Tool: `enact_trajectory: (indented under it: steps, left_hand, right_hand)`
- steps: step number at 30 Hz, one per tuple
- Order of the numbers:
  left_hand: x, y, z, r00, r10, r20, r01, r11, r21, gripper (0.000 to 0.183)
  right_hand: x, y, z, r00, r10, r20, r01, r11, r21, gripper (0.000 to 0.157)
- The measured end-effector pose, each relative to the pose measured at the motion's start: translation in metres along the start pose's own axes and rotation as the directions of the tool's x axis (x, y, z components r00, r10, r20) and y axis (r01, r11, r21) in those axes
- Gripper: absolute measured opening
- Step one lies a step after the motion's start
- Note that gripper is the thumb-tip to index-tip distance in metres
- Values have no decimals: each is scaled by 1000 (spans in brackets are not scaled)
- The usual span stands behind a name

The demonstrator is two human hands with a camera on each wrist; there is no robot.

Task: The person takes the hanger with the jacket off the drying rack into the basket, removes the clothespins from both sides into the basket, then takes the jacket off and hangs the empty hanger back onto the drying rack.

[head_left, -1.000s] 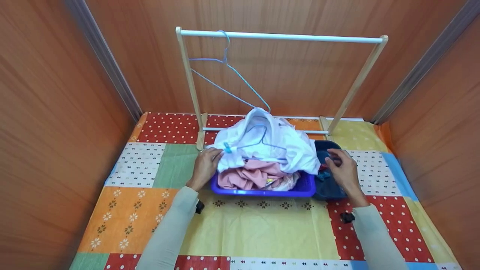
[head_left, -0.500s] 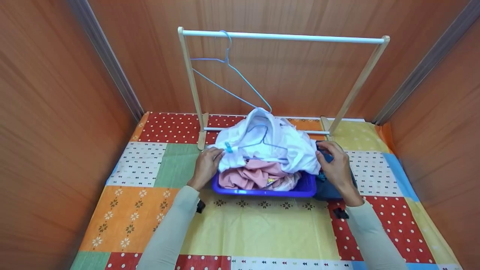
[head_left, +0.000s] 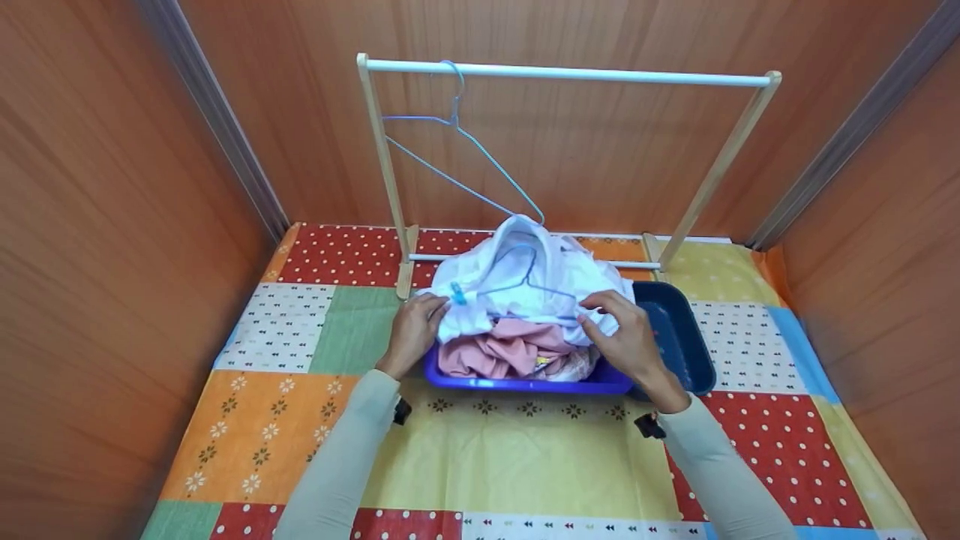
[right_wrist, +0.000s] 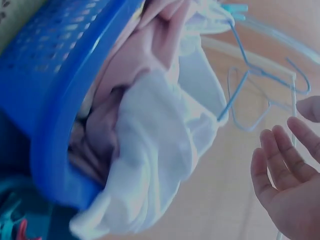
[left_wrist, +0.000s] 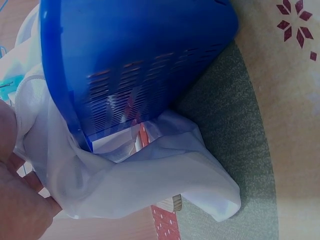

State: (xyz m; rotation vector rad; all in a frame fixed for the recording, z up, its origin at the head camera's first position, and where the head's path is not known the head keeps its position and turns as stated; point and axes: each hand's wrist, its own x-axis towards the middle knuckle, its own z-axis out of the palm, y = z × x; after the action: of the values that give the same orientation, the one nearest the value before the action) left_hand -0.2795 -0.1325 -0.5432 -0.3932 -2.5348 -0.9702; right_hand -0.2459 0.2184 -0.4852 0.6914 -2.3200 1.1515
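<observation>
A white shirt lies spread over the purple-blue basket, with a blue hanger laid across it. At the shirt's left side, a light-blue clothespin clips the cloth by the hanger's end. My left hand pinches the shirt's edge just beside that clothespin; one sleeve hangs outside the basket in the left wrist view. Near the hanger's right end is my right hand, thumb and index finger apart. In the right wrist view its fingers are loosely bent around nothing visible.
Pink cloth fills the basket's front. A dark basin stands to its right, with teal and red clothespins inside. Behind rises a wooden rack with a white rail, bearing another blue hanger. Wooden panels enclose three sides.
My right hand has moved left from above the dark basin to the right part of the shirt, near the hanger's end. The left hand has stayed at the shirt's edge.
</observation>
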Motion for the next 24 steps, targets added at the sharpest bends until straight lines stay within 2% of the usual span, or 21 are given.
enact_trajectory:
  steps: [8, 13, 24]
  left_hand:
    - [1, -1, 1, 1000, -3, 10, 3, 1000, 20, 18]
    - [2, 0, 2, 999, -21, 28, 21, 1000, 10, 18]
    - [2, -1, 1, 1000, -16, 22, 16, 1000, 2, 19]
  right_hand:
    - [8, -14, 28, 992, -94, 85, 92, 995, 25, 16]
    - [14, -22, 46, 985, -105, 135, 103, 994, 22, 17]
    - [36, -42, 90, 974, -180, 137, 174, 983, 57, 19]
